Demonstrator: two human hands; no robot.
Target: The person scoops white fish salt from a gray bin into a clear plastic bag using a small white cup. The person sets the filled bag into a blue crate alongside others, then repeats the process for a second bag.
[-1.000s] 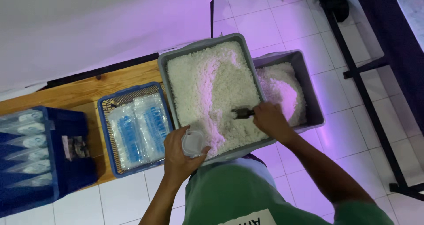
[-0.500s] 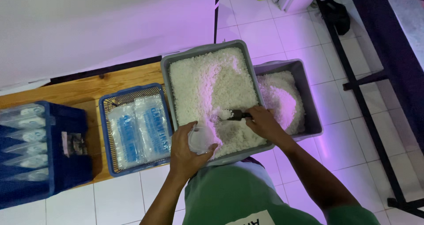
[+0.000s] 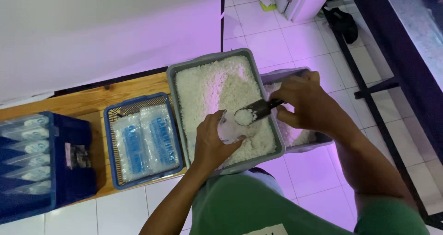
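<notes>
The big grey plastic tub of white granules sits in front of me on the long wooden bench, a second grey tub touching its right side. My right hand is clenched around the handle of a dark metal scoop loaded with granules. My left hand grips a small clear plastic bag just under the scoop's lip, over the tub. I judge the bag's mouth narrow and limp: a tilted scoop could spill past it. Left of the tub, a blue basket of filled packets crowds my elbow, then a dark blue crate.
</notes>
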